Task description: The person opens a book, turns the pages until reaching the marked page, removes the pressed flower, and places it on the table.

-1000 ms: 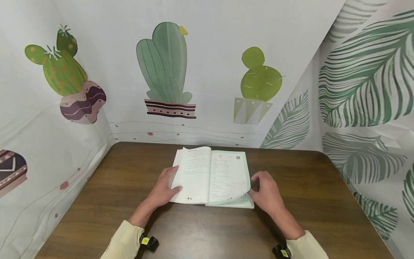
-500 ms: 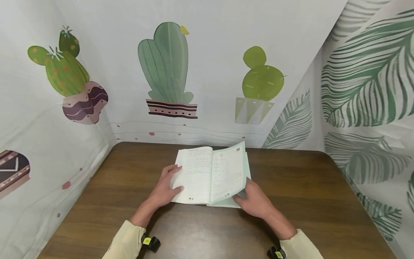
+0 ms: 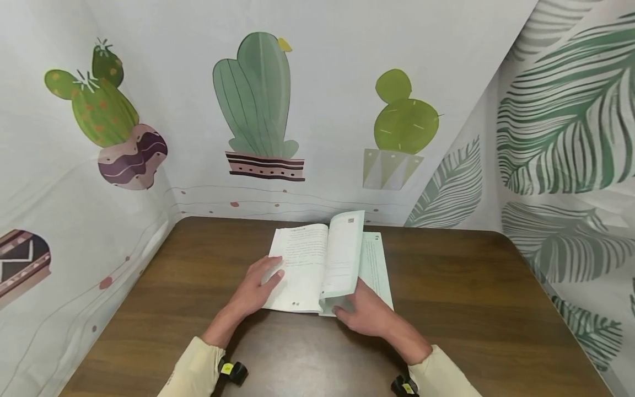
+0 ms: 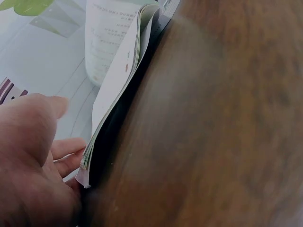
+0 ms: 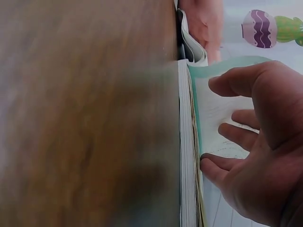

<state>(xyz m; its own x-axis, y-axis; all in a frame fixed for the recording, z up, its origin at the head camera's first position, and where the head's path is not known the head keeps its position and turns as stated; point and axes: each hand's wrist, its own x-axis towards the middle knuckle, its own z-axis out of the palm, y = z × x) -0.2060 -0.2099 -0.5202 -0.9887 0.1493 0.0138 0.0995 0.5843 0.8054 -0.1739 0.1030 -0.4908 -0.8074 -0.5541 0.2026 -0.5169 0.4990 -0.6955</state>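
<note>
An open book (image 3: 300,278) with printed text lies on the brown table. One leaf (image 3: 343,251) with a pale green border stands up from the right side, bent toward the left. My right hand (image 3: 372,314) is under this leaf, its fingers partly hidden behind it. In the right wrist view, the fingers (image 5: 239,137) are loosely bent and spread over the green-edged right-hand page, with the thumb apart from them. My left hand (image 3: 253,289) rests at the left edge of the book, thumb over the page. The left wrist view shows its fingers (image 4: 66,149) beside the page edges.
The wooden table (image 3: 471,298) extends on both sides of the book and in front of it. Behind it hangs a white cloth (image 3: 327,110) printed with cacti, with a leaf-patterned cloth (image 3: 560,127) at the right. A black wrist camera (image 3: 233,372) sits by the left sleeve.
My right hand has moved left from the book's lower right corner, lifting the leaf and swinging it toward the spine. The page beneath now shows. My left hand stays at the left edge.
</note>
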